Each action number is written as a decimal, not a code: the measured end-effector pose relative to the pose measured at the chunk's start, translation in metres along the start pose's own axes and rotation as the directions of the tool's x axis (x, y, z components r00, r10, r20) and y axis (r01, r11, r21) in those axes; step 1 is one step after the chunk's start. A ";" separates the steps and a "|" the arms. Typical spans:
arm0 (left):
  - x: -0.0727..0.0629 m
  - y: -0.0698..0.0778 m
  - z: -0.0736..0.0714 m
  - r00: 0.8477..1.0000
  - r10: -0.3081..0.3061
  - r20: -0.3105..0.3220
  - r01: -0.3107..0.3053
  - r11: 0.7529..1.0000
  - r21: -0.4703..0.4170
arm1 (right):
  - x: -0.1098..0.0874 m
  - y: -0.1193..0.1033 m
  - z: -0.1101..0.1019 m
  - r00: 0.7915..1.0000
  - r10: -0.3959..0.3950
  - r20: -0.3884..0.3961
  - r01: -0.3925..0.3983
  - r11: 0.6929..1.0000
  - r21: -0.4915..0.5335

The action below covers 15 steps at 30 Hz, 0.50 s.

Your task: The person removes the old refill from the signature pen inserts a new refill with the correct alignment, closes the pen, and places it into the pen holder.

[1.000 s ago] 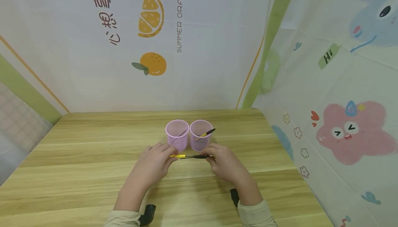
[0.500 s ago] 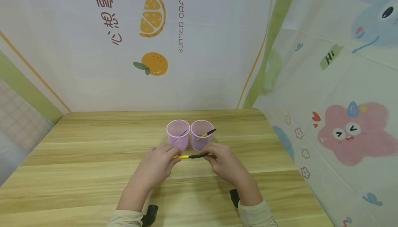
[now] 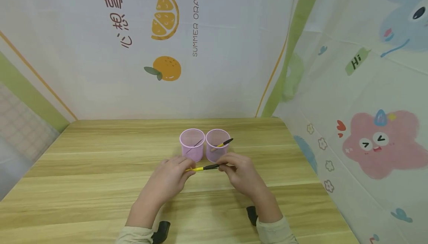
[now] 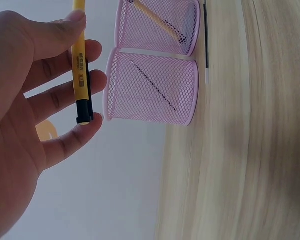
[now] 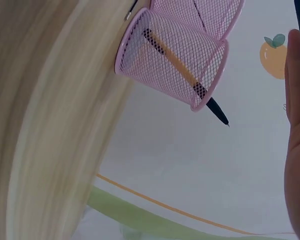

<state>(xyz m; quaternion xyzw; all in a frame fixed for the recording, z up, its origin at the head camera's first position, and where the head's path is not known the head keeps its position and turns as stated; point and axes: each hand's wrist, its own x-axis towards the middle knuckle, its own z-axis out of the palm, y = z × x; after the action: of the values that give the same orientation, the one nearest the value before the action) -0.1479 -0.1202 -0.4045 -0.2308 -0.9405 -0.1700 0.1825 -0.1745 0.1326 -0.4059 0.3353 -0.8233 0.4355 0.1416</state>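
A pen (image 3: pixel 200 168) with a yellow barrel and black grip is held level between both hands, just in front of two pink mesh cups. My left hand (image 3: pixel 167 175) pinches the yellow barrel; in the left wrist view its thumb lies across that barrel (image 4: pixel 80 65), above the black clip end. At the black grip (image 3: pixel 210 166), my right hand (image 3: pixel 242 173) holds the other end, the tip hidden by its fingers. The left cup (image 3: pixel 192 153) contains a thin dark refill (image 4: pixel 152 85). Inside the right cup (image 3: pixel 214 155) leans another yellow pen (image 5: pixel 180 65), black tip up.
A thin black rod like a refill (image 4: pixel 206 40) lies on the wooden table (image 3: pixel 100 184) close to the cups. Behind the table hangs a printed cloth (image 3: pixel 227 69), and another patterned cloth (image 3: pixel 361 88) borders the right side.
One second ago the yellow barrel and black grip were apart, with a thin refill showing between them. They have come together into one pen, the hands moving closer.
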 end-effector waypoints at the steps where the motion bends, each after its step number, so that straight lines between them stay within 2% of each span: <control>1: 0.000 0.000 0.000 1.000 0.001 -0.002 -0.001 1.000 -0.004 | 0.000 0.000 0.001 1.000 0.010 -0.009 -0.010 1.000 0.015; 9: 0.000 0.002 -0.001 1.000 0.006 -0.012 -0.006 0.999 -0.035 | -0.001 -0.001 0.004 0.996 0.080 -0.046 -0.074 0.990 0.120; 15: 0.001 0.003 -0.001 1.000 0.001 0.012 0.001 0.989 -0.151 | -0.002 -0.002 0.007 0.992 0.112 -0.064 -0.102 0.984 0.144</control>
<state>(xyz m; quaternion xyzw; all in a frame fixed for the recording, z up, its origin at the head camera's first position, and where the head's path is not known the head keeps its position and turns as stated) -0.1472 -0.1175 -0.4022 -0.2447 -0.9261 -0.2393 0.1589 -0.1711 0.1273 -0.4102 0.2840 -0.8018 0.5112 0.1233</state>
